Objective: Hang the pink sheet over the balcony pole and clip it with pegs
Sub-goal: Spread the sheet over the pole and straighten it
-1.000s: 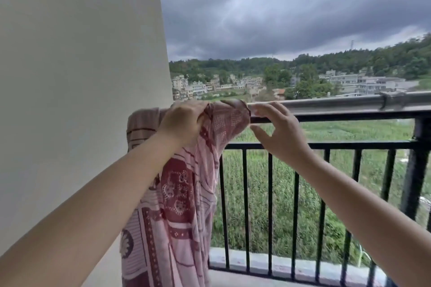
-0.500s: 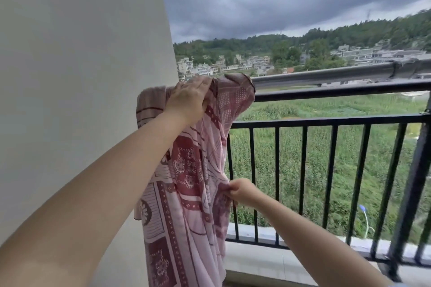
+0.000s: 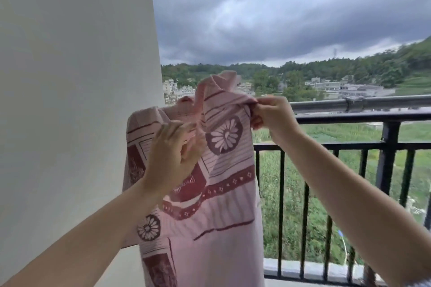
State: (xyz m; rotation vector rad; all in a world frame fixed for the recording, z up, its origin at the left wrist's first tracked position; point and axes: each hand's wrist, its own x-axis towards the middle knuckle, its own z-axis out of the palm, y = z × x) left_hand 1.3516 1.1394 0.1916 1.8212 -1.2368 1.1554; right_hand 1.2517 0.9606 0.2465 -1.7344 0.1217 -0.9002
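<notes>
So the pink sheet (image 3: 210,170) is draped over the left end of the balcony pole (image 3: 373,103), bunched right up against the white wall (image 3: 70,77), which fills everything from 7 to 11 o'clock and leaves no room to spread the fabric that way. The pole itself is a silvery tube running off toward 3 o'clock, with a bracket (image 3: 354,102) clamped around it partway along, and it sits just above the black railing (image 3: 326,147), whose vertical bars take up the 4 o'clock area. Beyond the bars there's green field, buildings and dark cloud at 12 to 2 o'clock. The right hand (image 3: 272,116) has its fingers pinched together on the top right corner of the sheet, right at the pole. The left hand (image 3: 173,154) is in front of the cloth around center frame, fingers curled and closed on a fold of it, though it's motion blurred so the exact hold is fuzzy. A lump of fabric sticks up above the pole at about 12 o'clock. Compared with half a second ago, the right hand has come up from low on the hanging edge to the pole, the left hand has dropped off the top of the pole, and the sheet is opened out wider, showing its flower print.
</notes>
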